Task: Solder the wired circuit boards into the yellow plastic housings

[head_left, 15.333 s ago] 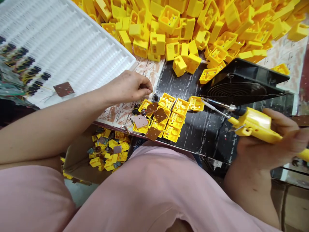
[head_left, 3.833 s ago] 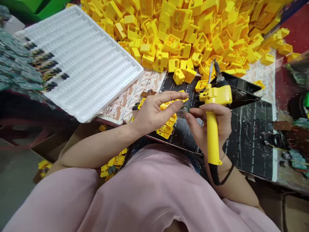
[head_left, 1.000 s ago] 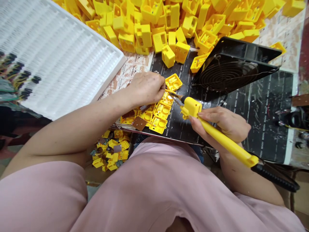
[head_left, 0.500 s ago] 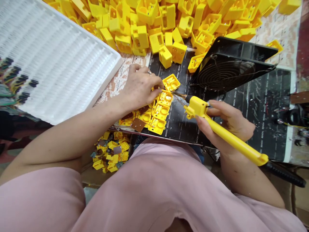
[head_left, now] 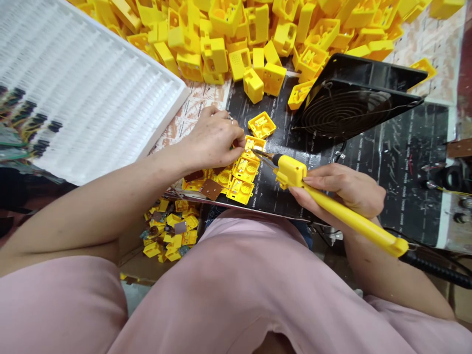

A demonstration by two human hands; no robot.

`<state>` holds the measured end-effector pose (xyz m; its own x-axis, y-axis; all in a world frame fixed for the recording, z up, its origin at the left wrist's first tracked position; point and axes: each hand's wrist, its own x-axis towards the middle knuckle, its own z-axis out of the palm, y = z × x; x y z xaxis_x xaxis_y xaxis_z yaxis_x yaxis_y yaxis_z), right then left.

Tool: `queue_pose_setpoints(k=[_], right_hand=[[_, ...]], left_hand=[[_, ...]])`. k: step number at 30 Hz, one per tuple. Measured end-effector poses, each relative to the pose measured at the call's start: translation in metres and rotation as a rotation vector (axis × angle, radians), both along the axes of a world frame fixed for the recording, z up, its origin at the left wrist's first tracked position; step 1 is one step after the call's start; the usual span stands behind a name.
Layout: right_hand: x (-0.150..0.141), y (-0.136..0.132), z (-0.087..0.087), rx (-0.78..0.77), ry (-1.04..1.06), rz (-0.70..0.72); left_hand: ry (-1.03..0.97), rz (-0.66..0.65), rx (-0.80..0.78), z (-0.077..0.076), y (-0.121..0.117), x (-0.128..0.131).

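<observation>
My right hand point(head_left: 344, 189) is closed around the handle of a yellow soldering iron point(head_left: 332, 204). Its metal tip reaches left to the top yellow housing point(head_left: 257, 143) in a short column at the table's front. At that housing's left side my left hand point(head_left: 217, 137) pinches with thumb and forefinger; what sits between them is hidden, though a bit of green shows. Below lie two more open housings, the middle housing point(head_left: 246, 169) and the bottom housing point(head_left: 239, 191), with metal contacts inside. A brown circuit board point(head_left: 211, 189) rests left of the bottom one. A separate housing point(head_left: 262, 125) lies tilted above the column.
A large heap of yellow housings point(head_left: 217, 54) covers the back. A black fan point(head_left: 346, 105) stands right of centre. On the left is a white ribbed tray point(head_left: 110, 93), with wired parts point(head_left: 27, 123) at its edge. A box of yellow parts point(head_left: 171, 231) sits below the table edge.
The soldering iron's tip has moved left and slightly down, onto the top housing. My left hand has shifted slightly left and down, away from the separate housing.
</observation>
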<state>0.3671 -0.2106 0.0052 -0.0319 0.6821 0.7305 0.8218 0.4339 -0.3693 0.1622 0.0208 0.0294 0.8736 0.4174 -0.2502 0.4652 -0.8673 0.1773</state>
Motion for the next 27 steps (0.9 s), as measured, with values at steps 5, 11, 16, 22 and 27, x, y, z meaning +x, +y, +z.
queue_pose_setpoints(k=[5, 11, 16, 22, 27], right_hand=[[0.0, 0.001, 0.0, 0.0, -0.013, -0.012], [0.0, 0.011, 0.002, 0.01, -0.083, 0.074], [0.001, 0.012, 0.004, 0.002, -0.045, 0.101], [0.002, 0.012, 0.005, -0.034, -0.088, 0.113], [0.006, 0.008, 0.016, -0.067, -0.13, 0.138]], left_hand=[[0.004, -0.022, -0.017, 0.001, 0.001, -0.001], [0.038, 0.029, -0.024, 0.003, -0.003, 0.005], [0.007, 0.049, -0.04, 0.003, -0.004, 0.006], [-0.005, 0.041, -0.034, 0.001, -0.004, 0.006], [-0.066, -0.007, 0.007, -0.009, 0.001, 0.003]])
